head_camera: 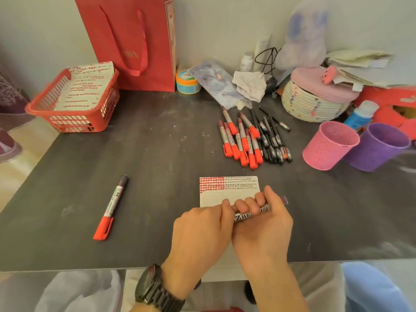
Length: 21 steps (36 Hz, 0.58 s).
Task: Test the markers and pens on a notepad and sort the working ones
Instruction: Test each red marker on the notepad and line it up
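Observation:
Both my hands hold one silver marker [249, 214] with black lettering, just over the near edge of the white notepad [216, 197]. My right hand [263, 226] curls round its barrel; my left hand [202, 228] grips its left end, which is hidden. The notepad's top carries rows of red and black test marks. A pile of several red-capped markers [242, 140] and black pens [273, 140] lies beyond it. A single red-capped marker [111, 207] lies apart at the left. A pink cup [328, 146] and a purple cup [380, 146] stand at the right.
A red basket [74, 102] with marked paper sits at the back left beside a red paper bag [130, 39]. A tape roll, crumpled tissue, a woven lidded basket [315, 100] and papers crowd the back right. The dark table's [157, 154] near edge runs below my wrists.

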Available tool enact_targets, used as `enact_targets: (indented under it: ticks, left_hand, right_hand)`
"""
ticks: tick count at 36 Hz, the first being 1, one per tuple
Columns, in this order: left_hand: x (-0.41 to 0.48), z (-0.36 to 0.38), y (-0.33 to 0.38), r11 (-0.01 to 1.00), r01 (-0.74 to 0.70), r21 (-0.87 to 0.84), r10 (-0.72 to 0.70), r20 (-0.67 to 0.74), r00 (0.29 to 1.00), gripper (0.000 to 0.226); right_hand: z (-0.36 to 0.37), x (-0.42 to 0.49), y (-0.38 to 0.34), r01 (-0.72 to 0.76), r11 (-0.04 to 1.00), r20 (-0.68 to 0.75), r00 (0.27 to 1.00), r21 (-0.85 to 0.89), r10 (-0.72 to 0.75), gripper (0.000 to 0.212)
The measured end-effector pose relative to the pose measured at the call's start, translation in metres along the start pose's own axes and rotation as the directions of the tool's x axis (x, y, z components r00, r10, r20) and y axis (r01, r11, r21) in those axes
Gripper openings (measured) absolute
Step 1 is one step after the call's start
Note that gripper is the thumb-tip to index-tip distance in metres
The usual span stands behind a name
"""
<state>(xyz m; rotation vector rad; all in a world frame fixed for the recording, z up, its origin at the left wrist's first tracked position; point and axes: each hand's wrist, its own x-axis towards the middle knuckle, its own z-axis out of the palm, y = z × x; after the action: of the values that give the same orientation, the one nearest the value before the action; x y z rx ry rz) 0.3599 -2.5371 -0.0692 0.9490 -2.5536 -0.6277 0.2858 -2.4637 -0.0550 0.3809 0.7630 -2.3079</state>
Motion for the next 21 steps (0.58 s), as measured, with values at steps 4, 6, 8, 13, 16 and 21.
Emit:
enact_targets:
  ticks: [4,6,8,13,16,21]
  left_hand:
    - [-0.005,-0.005,0.005,0.994,-0.100,0.033,0.103,-0.112,0.988,0.050]
    - [-0.006,-0.007,0.004,0.990,-0.136,0.049,0.141,-0.137,0.980,0.049]
    - [-0.007,-0.009,0.002,0.991,-0.120,0.051,0.125,-0.124,0.984,0.049]
    - [-0.003,-0.016,-0.007,0.985,0.115,-0.126,-0.094,0.158,0.983,0.058]
    - [0.002,-0.028,-0.034,0.924,0.244,-0.295,-0.158,0.287,0.945,0.053]
    - [0.018,-0.041,-0.069,0.857,0.212,-0.470,-0.200,0.077,0.977,0.062]
  right_hand:
    - [0.005,0.002,-0.001,0.003,1.000,-0.103,0.995,-0.009,-0.004,0.054]
    - [0.007,0.004,-0.003,-0.003,0.999,-0.079,0.997,-0.032,0.001,0.056]
    - [0.009,0.005,-0.004,-0.035,0.999,-0.009,0.999,-0.035,0.035,0.056]
    - [0.012,0.014,-0.014,-0.146,0.989,0.202,0.968,-0.019,0.147,0.056]
    - [0.005,0.028,-0.047,-0.087,0.995,0.261,0.962,0.040,0.074,0.053]
    - [-0.005,0.047,-0.070,-0.038,0.999,0.218,0.975,-0.038,0.045,0.050]
